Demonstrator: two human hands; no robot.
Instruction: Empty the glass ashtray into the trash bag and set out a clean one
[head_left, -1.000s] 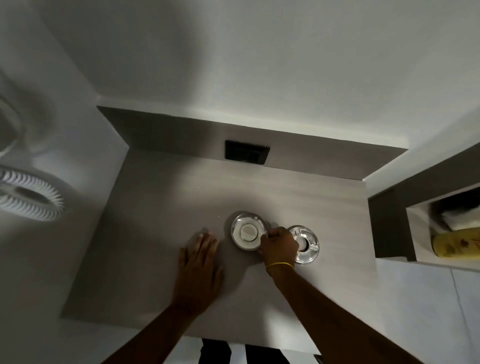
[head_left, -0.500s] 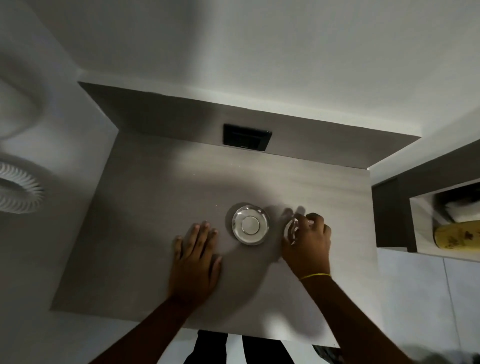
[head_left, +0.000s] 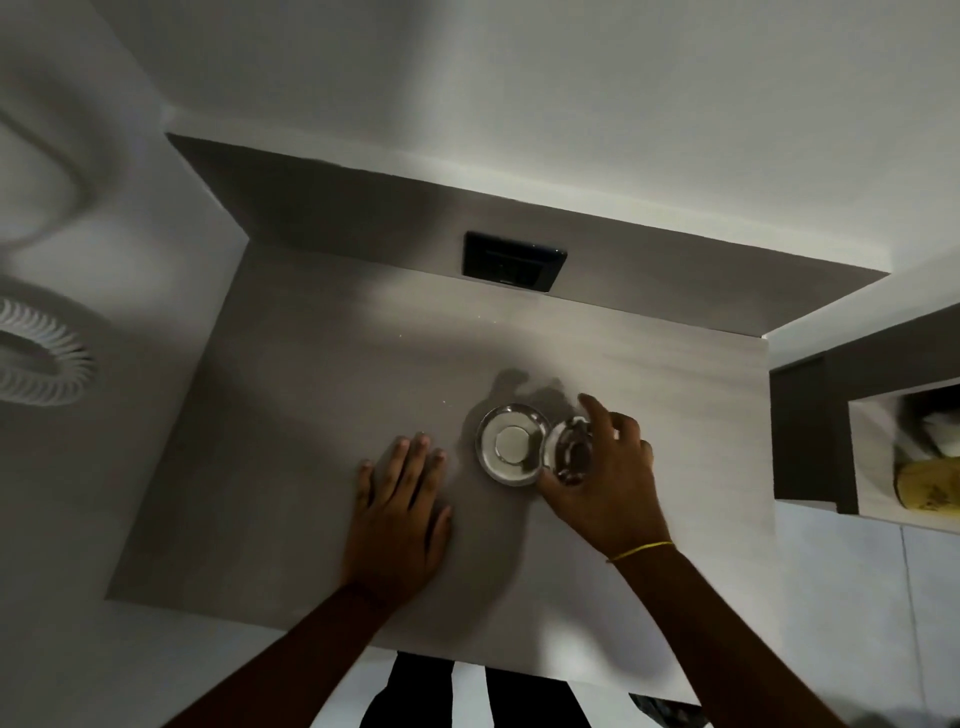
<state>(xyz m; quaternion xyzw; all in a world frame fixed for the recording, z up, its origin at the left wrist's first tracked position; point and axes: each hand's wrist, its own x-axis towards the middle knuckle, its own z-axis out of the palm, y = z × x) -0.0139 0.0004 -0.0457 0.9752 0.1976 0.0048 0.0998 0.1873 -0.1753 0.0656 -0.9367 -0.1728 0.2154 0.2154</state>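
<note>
A round glass ashtray (head_left: 571, 451) with dark residue inside is lifted and tilted, gripped in my right hand (head_left: 608, 478), which wears a thin yellow band at the wrist. Just to its left a second round ashtray (head_left: 511, 443), shiny with a pale disc in its middle, rests on the grey table (head_left: 311, 415). The two ashtrays overlap slightly in view. My left hand (head_left: 400, 499) lies flat on the table left of them, fingers spread, holding nothing. No trash bag is visible.
A black socket panel (head_left: 513, 261) sits in the grey back panel. A white ribbed hose (head_left: 36, 364) hangs at the left wall. At the right, a niche (head_left: 904, 457) holds a yellow object and something white. White walls enclose the table.
My right hand closed around the right-hand glass ashtray, raised it off the table and tipped it toward the other ashtray. My left hand stayed flat on the table.
</note>
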